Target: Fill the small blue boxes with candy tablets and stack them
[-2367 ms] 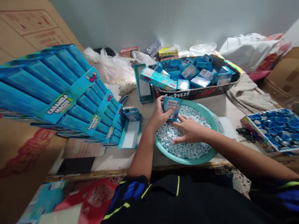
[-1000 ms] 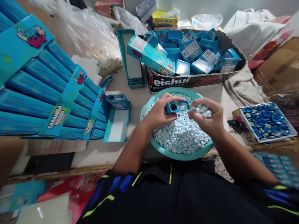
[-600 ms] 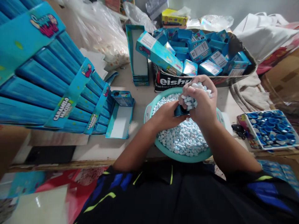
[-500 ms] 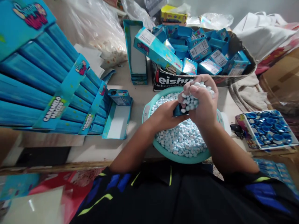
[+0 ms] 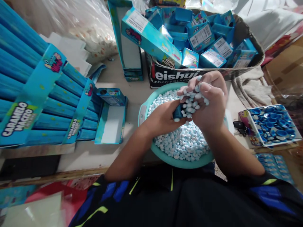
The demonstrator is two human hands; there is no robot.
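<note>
Over a teal basin (image 5: 182, 163) full of small pale-blue and white candies (image 5: 182, 142), both hands meet. My left hand (image 5: 163, 117) is wrapped round a small blue box (image 5: 178, 112), mostly hidden by the fingers, its opening turned toward the right. My right hand (image 5: 210, 101) is cupped round a heap of candies (image 5: 190, 102), pressed up to the box's opening. Several candies spill between the two hands, and one rests by the left thumb.
An open carton (image 5: 170, 75) of small blue boxes stands behind the basin, a long blue box (image 5: 151, 39) leaning across it. Stacked display boxes (image 5: 59, 101) and an open tray (image 5: 112, 123) lie left. Right are keys (image 5: 240, 127) and a box of blue caps (image 5: 274, 124).
My right hand has tilted and its fingers have loosened; candies have slid from its heap toward the box. The camera view has shifted, with the left-hand display boxes further left.
</note>
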